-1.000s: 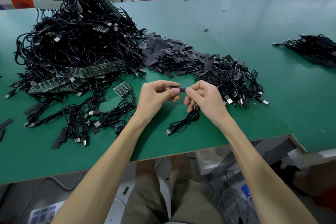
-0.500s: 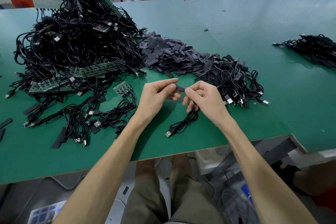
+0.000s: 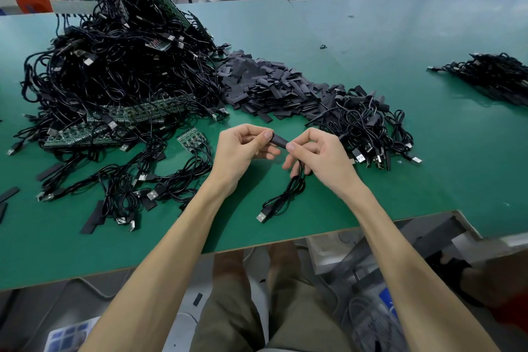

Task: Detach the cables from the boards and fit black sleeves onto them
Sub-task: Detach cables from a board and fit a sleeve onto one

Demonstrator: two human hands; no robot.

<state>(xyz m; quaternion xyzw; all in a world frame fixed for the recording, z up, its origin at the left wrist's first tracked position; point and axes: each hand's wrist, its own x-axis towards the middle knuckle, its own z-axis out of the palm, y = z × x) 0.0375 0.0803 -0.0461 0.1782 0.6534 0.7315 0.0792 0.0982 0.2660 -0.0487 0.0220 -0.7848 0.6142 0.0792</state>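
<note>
Both forearms (image 3: 160,266) are bare from wrist to the lower edge of the view. The left hand (image 3: 240,148) and right hand (image 3: 323,157) are bare too, the fingers (image 3: 267,134) slender with short, plain nails. Below the bench's (image 3: 85,251) near edge, olive-khaki shorts (image 3: 228,317) end just above bare knees (image 3: 228,261).

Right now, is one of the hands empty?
No, the left hand and the right hand both pinch the black sleeve between them.
</note>
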